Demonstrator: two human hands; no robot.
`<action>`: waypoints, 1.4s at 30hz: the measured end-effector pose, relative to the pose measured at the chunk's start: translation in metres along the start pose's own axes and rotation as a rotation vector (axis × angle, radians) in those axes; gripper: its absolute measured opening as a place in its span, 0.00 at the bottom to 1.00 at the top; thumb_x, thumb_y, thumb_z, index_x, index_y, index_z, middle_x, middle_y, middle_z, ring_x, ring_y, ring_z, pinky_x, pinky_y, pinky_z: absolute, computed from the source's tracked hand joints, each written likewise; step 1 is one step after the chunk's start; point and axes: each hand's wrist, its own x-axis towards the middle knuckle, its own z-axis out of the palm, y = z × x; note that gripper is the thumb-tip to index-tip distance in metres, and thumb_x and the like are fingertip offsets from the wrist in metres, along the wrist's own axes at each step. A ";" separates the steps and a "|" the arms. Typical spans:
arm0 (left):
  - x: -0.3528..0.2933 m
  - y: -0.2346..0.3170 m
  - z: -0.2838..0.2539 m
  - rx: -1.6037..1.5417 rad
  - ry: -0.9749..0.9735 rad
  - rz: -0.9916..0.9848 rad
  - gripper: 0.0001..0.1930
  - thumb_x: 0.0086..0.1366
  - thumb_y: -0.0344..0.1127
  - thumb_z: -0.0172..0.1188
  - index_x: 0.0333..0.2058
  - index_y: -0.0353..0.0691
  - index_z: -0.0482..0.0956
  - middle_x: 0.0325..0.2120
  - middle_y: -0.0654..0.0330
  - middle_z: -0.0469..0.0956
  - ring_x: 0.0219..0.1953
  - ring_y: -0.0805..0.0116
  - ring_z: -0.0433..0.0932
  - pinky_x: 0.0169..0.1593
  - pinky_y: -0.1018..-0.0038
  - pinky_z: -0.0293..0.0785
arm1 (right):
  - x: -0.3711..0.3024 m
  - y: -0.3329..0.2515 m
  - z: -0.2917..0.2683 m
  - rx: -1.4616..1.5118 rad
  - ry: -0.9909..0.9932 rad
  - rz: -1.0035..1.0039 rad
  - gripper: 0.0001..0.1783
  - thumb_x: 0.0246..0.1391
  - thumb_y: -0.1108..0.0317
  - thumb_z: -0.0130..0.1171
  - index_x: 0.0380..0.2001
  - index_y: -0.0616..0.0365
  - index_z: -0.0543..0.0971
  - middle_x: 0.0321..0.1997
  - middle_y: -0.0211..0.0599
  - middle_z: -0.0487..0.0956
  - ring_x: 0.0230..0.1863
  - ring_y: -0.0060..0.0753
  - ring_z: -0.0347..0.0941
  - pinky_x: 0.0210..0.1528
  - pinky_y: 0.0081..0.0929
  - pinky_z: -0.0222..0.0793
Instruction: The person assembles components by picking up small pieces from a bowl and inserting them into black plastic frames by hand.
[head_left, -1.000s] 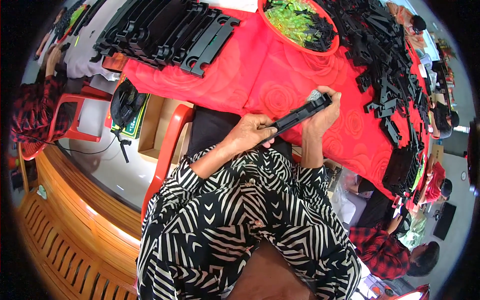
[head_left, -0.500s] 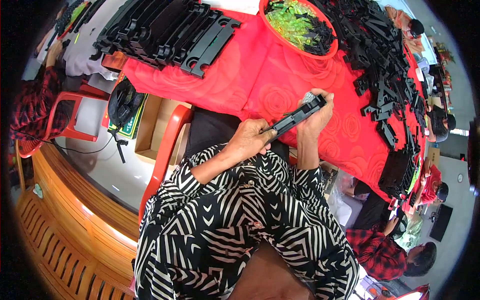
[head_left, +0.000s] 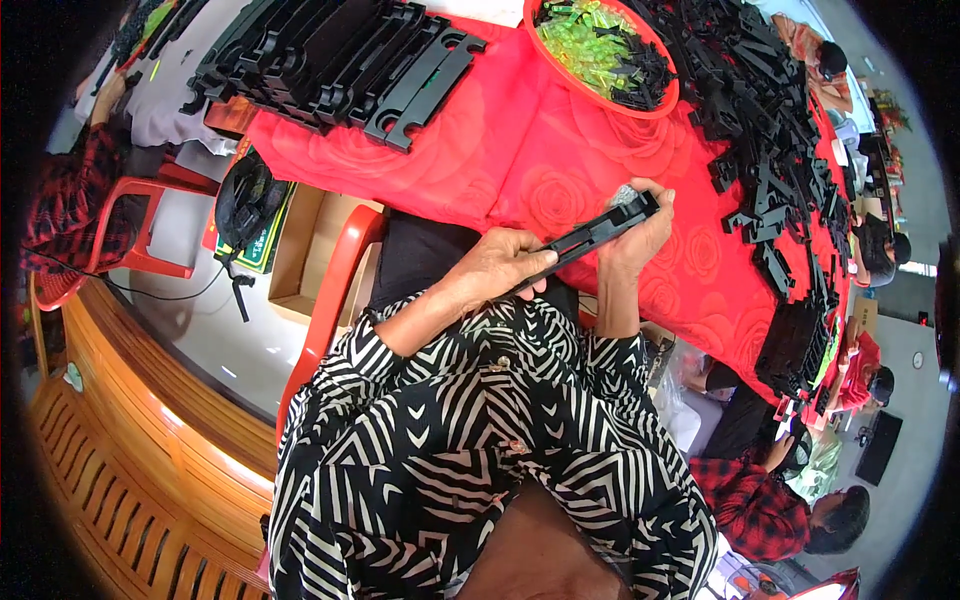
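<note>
A long black plastic part is held slantwise above my lap, its far right end higher than the near left end. My left hand is closed on the lower end, thumb lying along the top. My right hand wraps round the upper end from behind and to the right. Something silvery and crinkled shows beside the fingers of that hand; I cannot tell what it is.
A red cloth covers the table ahead. On it stand stacked black parts, an orange-red basket of green and black pieces, and a heap of black parts. A red chair is at my left. Other people sit around.
Both hands and the black part have shifted slightly to the right. The part has rolled a little, and the left thumb now lies flatter along it.
</note>
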 end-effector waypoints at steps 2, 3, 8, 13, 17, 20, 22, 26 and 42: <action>-0.001 0.004 0.000 0.015 -0.024 0.007 0.09 0.58 0.33 0.52 0.30 0.31 0.73 0.19 0.61 0.74 0.21 0.78 0.72 0.25 0.83 0.69 | 0.003 -0.001 -0.007 -0.015 -0.046 -0.088 0.24 0.58 0.54 0.39 0.23 0.64 0.73 0.14 0.31 0.68 0.14 0.21 0.64 0.17 0.17 0.60; -0.002 0.006 0.000 0.030 -0.047 0.013 0.09 0.59 0.33 0.52 0.31 0.31 0.73 0.20 0.61 0.74 0.21 0.78 0.72 0.26 0.83 0.69 | 0.000 -0.006 -0.004 -0.016 -0.045 -0.089 0.24 0.58 0.54 0.39 0.23 0.64 0.73 0.14 0.31 0.68 0.14 0.21 0.64 0.17 0.17 0.60; -0.003 0.005 -0.007 0.041 -0.197 0.056 0.12 0.58 0.38 0.53 0.33 0.33 0.73 0.24 0.61 0.75 0.25 0.77 0.73 0.29 0.83 0.69 | -0.008 -0.016 0.001 -0.039 -0.075 -0.189 0.24 0.58 0.54 0.39 0.23 0.65 0.73 0.14 0.32 0.68 0.15 0.22 0.64 0.17 0.17 0.60; -0.004 0.012 -0.005 -0.011 -0.196 -0.001 0.13 0.59 0.39 0.53 0.34 0.33 0.73 0.24 0.61 0.75 0.27 0.78 0.73 0.32 0.82 0.69 | -0.018 -0.021 0.006 -0.113 -0.110 -0.280 0.25 0.58 0.54 0.38 0.23 0.66 0.73 0.17 0.34 0.70 0.17 0.23 0.65 0.20 0.18 0.62; -0.002 0.010 0.001 0.057 -0.094 0.026 0.14 0.61 0.40 0.52 0.32 0.32 0.74 0.22 0.61 0.74 0.24 0.78 0.73 0.29 0.82 0.70 | -0.021 -0.024 0.006 -0.190 -0.128 -0.334 0.23 0.57 0.57 0.38 0.22 0.66 0.73 0.19 0.34 0.70 0.19 0.23 0.66 0.22 0.18 0.62; 0.003 0.000 0.001 0.056 -0.045 0.040 0.13 0.60 0.39 0.53 0.30 0.32 0.74 0.20 0.62 0.73 0.23 0.78 0.72 0.28 0.82 0.70 | -0.016 -0.019 0.002 -0.261 -0.162 -0.405 0.22 0.56 0.58 0.38 0.22 0.66 0.73 0.18 0.34 0.70 0.18 0.22 0.65 0.21 0.18 0.61; 0.005 -0.005 0.000 0.042 -0.019 0.050 0.12 0.60 0.38 0.54 0.30 0.33 0.75 0.20 0.63 0.73 0.22 0.79 0.72 0.27 0.82 0.70 | -0.012 -0.017 0.002 -0.245 -0.183 -0.387 0.21 0.56 0.59 0.38 0.22 0.65 0.73 0.18 0.33 0.70 0.18 0.22 0.65 0.21 0.18 0.61; 0.009 -0.010 -0.006 0.125 0.115 0.052 0.10 0.58 0.36 0.56 0.27 0.33 0.75 0.18 0.64 0.72 0.21 0.79 0.71 0.24 0.82 0.68 | 0.017 -0.008 -0.012 -0.154 -0.040 -0.286 0.17 0.55 0.62 0.39 0.26 0.64 0.73 0.20 0.33 0.71 0.20 0.21 0.66 0.23 0.17 0.61; 0.018 0.010 -0.017 0.896 0.294 0.171 0.12 0.52 0.41 0.57 0.27 0.36 0.76 0.18 0.49 0.73 0.28 0.54 0.75 0.32 0.63 0.67 | 0.062 -0.009 -0.022 -1.083 -0.467 -0.960 0.07 0.46 0.66 0.53 0.28 0.57 0.76 0.32 0.38 0.72 0.39 0.41 0.65 0.43 0.36 0.57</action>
